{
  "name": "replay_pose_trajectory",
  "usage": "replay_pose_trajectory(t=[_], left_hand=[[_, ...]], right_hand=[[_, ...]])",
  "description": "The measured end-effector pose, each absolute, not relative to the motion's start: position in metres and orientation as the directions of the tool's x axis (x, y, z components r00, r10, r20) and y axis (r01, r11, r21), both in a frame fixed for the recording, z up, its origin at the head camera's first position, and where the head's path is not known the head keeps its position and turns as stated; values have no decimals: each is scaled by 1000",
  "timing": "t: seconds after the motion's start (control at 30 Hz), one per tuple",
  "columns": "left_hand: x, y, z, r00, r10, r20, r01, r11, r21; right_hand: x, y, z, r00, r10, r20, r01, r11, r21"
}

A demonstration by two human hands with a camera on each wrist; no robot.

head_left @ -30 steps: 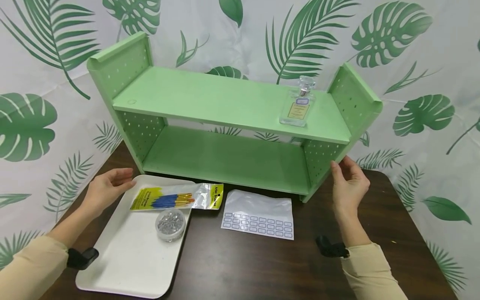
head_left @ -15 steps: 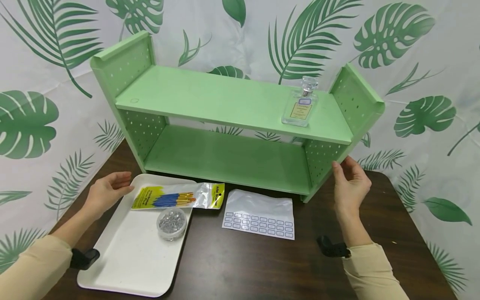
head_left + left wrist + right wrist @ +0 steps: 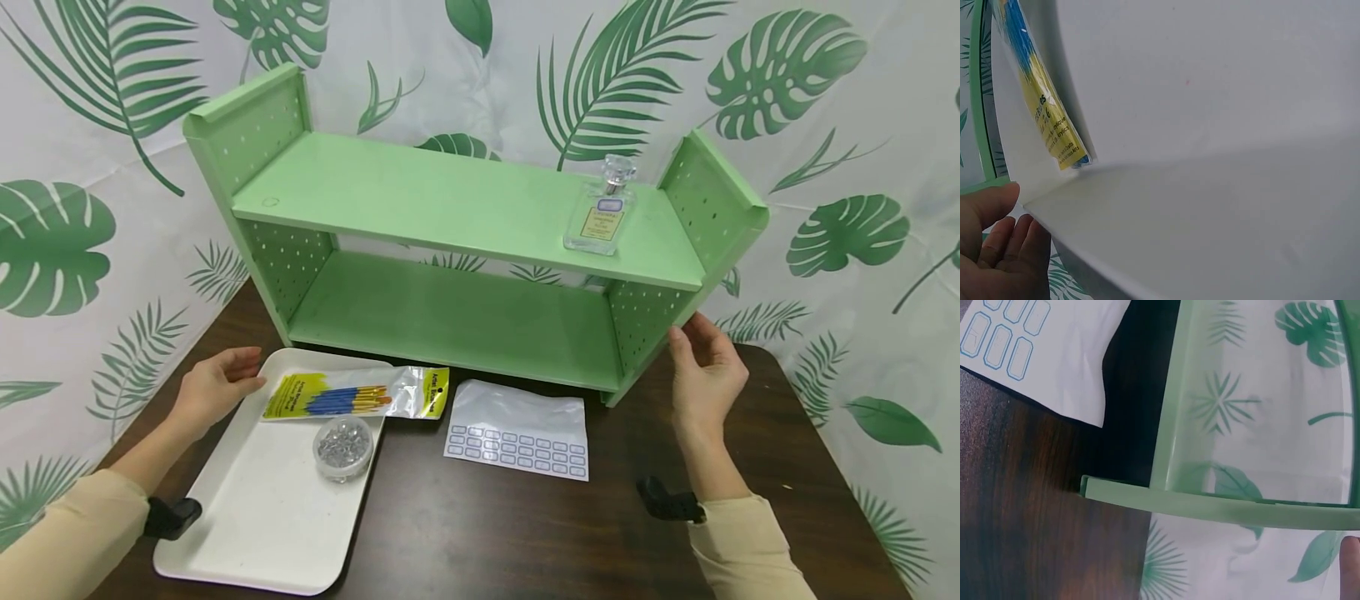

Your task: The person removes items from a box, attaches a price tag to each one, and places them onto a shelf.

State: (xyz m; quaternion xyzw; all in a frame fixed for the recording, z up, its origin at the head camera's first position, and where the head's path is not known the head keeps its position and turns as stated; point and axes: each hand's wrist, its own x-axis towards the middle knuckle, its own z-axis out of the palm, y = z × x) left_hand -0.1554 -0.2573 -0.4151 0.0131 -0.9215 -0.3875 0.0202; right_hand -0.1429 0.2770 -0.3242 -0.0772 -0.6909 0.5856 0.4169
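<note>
A pale green two-tier shelf [image 3: 450, 300] with perforated side panels stands on the dark table. On the right part of its upper board is a clear glass perfume bottle [image 3: 596, 218] with a small label. My right hand [image 3: 705, 379] is beside the shelf's right panel, fingertips right at its outer face and partly hidden behind it. The right wrist view shows one fingertip [image 3: 1350, 556] just beside that panel. My left hand [image 3: 217, 383] is near the shelf's lower left corner, at the white tray's [image 3: 255, 533] far left corner. Its thumb and fingers are apart, with nothing between them.
A pack of paintbrushes [image 3: 352, 398] lies across the tray's far end and over its right rim. Next to it in the tray stands a round clear tub [image 3: 342, 448] of small shiny pieces. A label sheet [image 3: 517, 429] lies in front of the shelf.
My right thumb has shifted slightly right, away from the shelf's front edge. My left hand has dropped slightly toward me. Shelf, bottle and tray keep their places; the view has shifted a little.
</note>
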Motion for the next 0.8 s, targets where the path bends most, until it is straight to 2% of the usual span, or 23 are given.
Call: replay_pose_trajectory(t=[0.17, 0.33, 0.47, 0.63, 0.8], left_hand=[[-155, -257, -417, -999, -45, 16, -20, 706, 707], [-156, -256, -417, -999, -54, 7, -34, 712, 702], [-157, -255, -414, -999, -45, -7, -37, 716, 697], [-157, -255, -414, -998, -56, -15, -51, 726, 686], [-158, -255, -413, -999, -44, -16, -43, 730, 682]], right_hand=[[-143, 279, -328, -590, 641, 492, -506, 182, -843], [-136, 268, -322, -522, 679, 516, -681, 33, -732], [-130, 254, -318, -511, 665, 545, -741, -19, -672], [-127, 231, -322, -568, 573, 592, -741, -42, -671], [-123, 203, -333, -676, 444, 588, -646, 26, -763]])
